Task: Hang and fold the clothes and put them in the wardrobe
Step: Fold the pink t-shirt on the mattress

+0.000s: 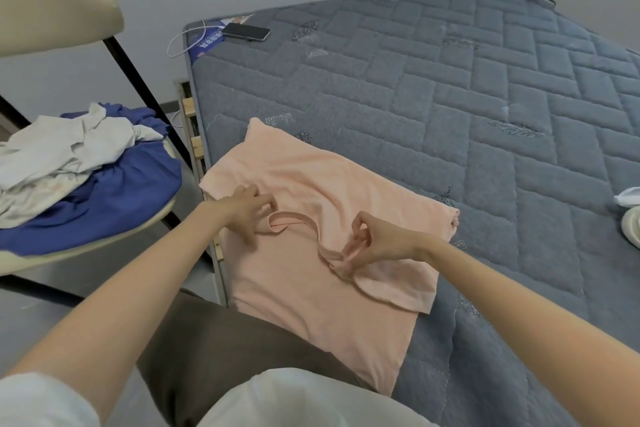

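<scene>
A peach T-shirt lies spread on the near left corner of a grey quilted mattress, its neckline facing me. My left hand rests on the shirt with straight, spread fingers beside the left end of the collar. My right hand pinches the collar fabric at the right shoulder between thumb and fingers, lifting it slightly. One sleeve is folded over under that hand.
A chair at left carries a pile of blue and pale grey clothes on its seat. A phone with a white cable lies at the mattress's far left corner. A white object sits at the right edge.
</scene>
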A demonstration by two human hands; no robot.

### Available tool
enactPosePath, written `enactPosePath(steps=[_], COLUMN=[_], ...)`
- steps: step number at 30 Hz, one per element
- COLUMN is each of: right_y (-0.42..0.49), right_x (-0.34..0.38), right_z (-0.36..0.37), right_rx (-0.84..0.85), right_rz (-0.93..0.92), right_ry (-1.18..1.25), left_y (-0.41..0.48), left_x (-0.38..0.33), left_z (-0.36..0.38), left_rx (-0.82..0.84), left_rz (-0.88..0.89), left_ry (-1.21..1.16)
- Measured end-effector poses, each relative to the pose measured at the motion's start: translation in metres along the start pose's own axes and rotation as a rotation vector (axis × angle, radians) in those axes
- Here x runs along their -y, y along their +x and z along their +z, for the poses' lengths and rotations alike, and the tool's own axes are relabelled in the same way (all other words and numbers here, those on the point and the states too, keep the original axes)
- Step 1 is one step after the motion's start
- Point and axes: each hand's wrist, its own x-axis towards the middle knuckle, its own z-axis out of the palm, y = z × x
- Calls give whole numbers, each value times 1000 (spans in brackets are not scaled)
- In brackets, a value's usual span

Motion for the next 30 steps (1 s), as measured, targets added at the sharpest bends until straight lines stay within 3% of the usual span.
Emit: enactPosePath(steps=[10, 16, 19, 22, 26, 30], right_y=[13, 11, 12, 16, 30, 58], right_x=[-8, 1, 1, 4, 22, 40], right_z=[51, 45, 46, 44, 30, 23], right_rx=[-89, -81, 149, 208, -62, -320], right_rz=[-153, -168, -45, 14, -49, -130], right_ry=[-703, -502, -490, -470, -249, -314], left_y=[-26, -44, -50, -50, -50, -36], left_x=[0, 9, 12, 16, 26, 33], left_z=[28, 30, 38, 42, 38, 40], left_rx=[-352, -351, -258, -189, -322, -455], left_rz=[74, 112, 98, 54, -93, -320], left_ry=[220, 276, 308, 162, -137, -569])
